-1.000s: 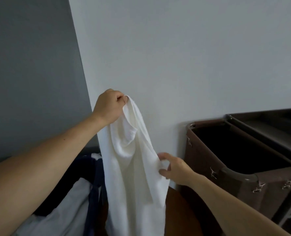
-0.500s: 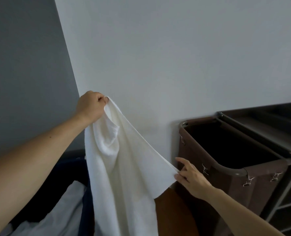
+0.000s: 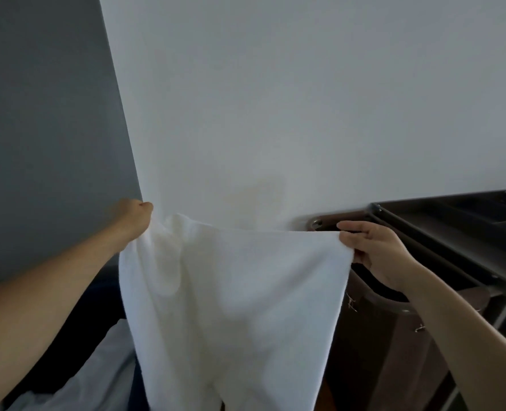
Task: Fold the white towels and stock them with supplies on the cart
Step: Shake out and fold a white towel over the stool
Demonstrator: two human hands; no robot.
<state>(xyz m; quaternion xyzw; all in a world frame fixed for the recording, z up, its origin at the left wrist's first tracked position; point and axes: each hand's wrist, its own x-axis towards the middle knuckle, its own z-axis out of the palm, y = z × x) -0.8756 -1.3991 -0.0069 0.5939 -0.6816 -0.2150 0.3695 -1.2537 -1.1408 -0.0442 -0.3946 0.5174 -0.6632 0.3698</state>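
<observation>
The right hand has swung up toward three o'clock, stretching the white towel across to the left hand at nine, each gripping a top corner; a slack pinch could drop it.

Ahead of you: plain white painted wall, with a faint yellowish patch low down.
To your left: flat grey wall, meeting the white one at a sharp vertical corner.
Lower left: pale grey cloth against dark navy fabric.
Light: soft and even.
</observation>
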